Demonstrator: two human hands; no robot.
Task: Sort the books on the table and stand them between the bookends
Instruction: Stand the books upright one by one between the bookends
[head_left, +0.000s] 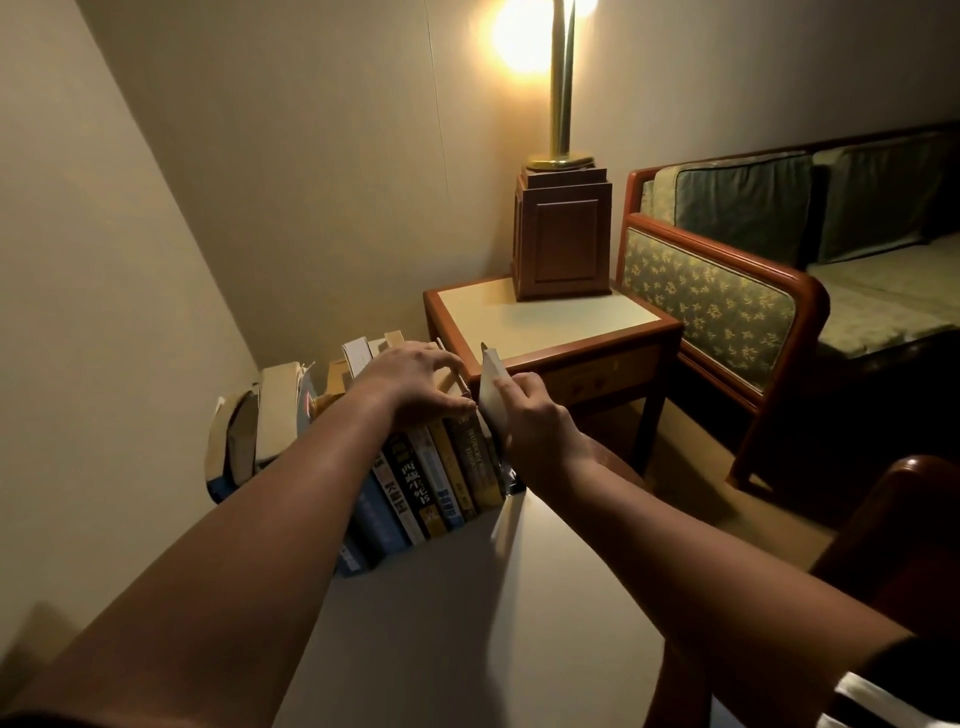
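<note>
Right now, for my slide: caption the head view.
Left hand grips a row of upright books on the table; right hand holds a likely bookend at its end.

forearms, left hand, right hand: bare | right sleeve: dark, white stripes | left sleeve: dark

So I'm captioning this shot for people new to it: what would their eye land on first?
The glowing lamp, top centre on the side table, dominates the room. Nearer, at the far edge of the table, the left hand grips the tops of the row of books, and the right hand pinches a pale flat piece at the row's right end.
</note>
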